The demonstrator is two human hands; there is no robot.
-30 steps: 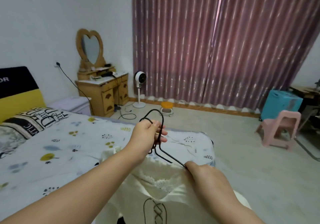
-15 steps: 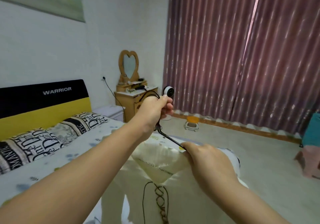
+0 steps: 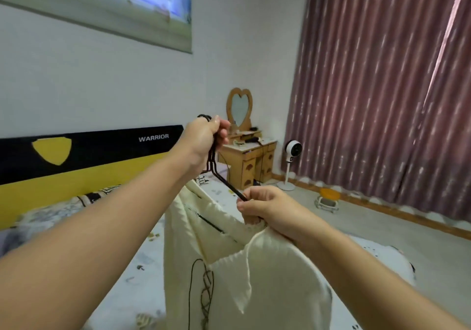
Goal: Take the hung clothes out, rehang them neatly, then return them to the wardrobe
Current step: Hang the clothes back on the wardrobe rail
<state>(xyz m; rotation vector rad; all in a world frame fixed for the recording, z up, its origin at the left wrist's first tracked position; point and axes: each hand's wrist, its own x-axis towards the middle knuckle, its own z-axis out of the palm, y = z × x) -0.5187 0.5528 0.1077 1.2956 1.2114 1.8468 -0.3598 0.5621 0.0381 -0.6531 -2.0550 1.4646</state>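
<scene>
I hold a black hanger (image 3: 221, 176) up in front of me, over the bed (image 3: 132, 260), with a cream top (image 3: 254, 278) draped from it. My left hand (image 3: 204, 138) has a closed grip round the hook and neck of the hanger, fingers curled tight. My right hand (image 3: 267, 209) pinches the cloth at the shoulder, right where the hanger's sloping arm goes in under the fabric, so that grip is narrow and holding the top. The top hangs down from the hanger towards me, its dark lacing (image 3: 206, 294) below the neckline. No wardrobe shows from here, so I judge I am mid-rehang, with the return not yet begun.

What could go wrong: the near shoulder looks bunched on the hanger arm, and if I let go with my right hand before it sits square, the smooth cloth may slide off that side and the top drop onto the bed. Pulling hard at the neckline could also stretch it or snag the lacing on the hanger's end.

Beyond the hanger, the black and yellow headboard (image 3: 102, 151) reads "WARRIOR". To the right of the hanger stand a wooden dresser (image 3: 249, 164) with a heart mirror, a white fan (image 3: 293, 151), and pink curtains (image 3: 382, 100). I can read no other writing.
</scene>
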